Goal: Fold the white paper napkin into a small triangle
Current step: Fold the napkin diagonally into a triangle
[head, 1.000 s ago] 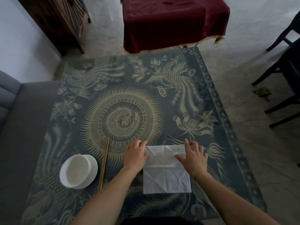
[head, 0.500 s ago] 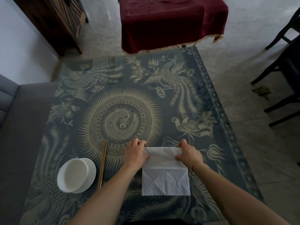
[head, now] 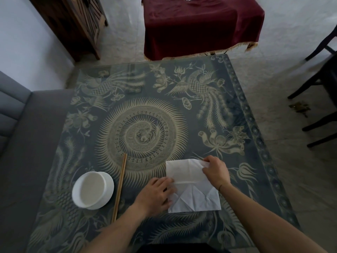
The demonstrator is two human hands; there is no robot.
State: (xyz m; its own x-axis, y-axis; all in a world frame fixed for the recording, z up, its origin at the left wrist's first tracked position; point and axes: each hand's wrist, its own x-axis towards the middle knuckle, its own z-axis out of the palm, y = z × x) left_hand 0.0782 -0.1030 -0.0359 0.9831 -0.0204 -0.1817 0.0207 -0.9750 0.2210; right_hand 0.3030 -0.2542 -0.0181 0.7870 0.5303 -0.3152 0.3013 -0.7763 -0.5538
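The white paper napkin (head: 186,174) lies on the patterned table near its front edge, creased, with its far part folded over as a flap. My right hand (head: 216,171) pinches the flap's far right corner and lifts it slightly. My left hand (head: 156,194) lies flat on the napkin's left edge, fingers straight, pressing it down at the fold line. The napkin's near half shows several diagonal creases.
A white bowl (head: 93,190) stands at the front left, with a pair of wooden chopsticks (head: 119,187) lying beside it. The table (head: 200,115) has a glass top over a phoenix pattern. A grey sofa (head: 27,143) sits at the left, dark chairs (head: 324,88) at the right.
My left hand slid from the napkin's far left corner toward me along the left edge. My right hand has curled round the far right corner and raised it.
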